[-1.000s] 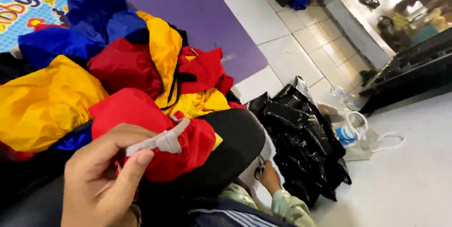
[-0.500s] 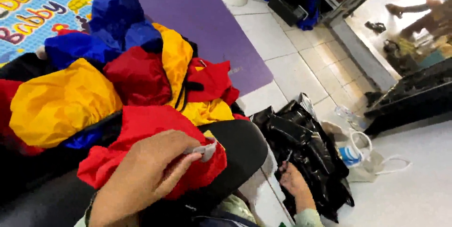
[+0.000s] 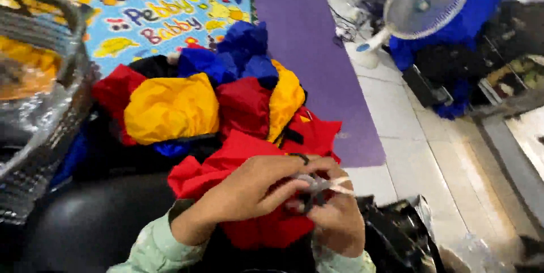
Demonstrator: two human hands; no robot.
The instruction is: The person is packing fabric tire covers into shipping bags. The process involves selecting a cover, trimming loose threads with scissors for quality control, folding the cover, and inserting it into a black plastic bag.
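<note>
- Red fabric piece lies bunched in the person's lap, under both hands and against the black cushion; it looks thin, light and limp, likely a slick synthetic that would slide rather than hold a crease; a hem or seam edge should give the surest hold, since the loose middle would only gather.
- Small strip, greyish with a pale end, sits between the two hands just above the red cloth; blurred, so its kind cannot be told; it looks light and flexible, best nipped at its ends.
- Left hand has its fingers drawn together, pinching the strip from the left.
- Right hand is curled beneath and grips the strip's other side, thumb and fingers closed on it.
- Fabric pile of yellow, blue and red pieces lies just beyond the lap, touching the red piece.
- Dark woven basket at the left holds a clear plastic liner with something yellow inside; contents otherwise unclear.
- Black plastic bag lies crumpled beside the right hand; what it holds is hidden.
- White fan stands well apart on the tiled floor.
</note>
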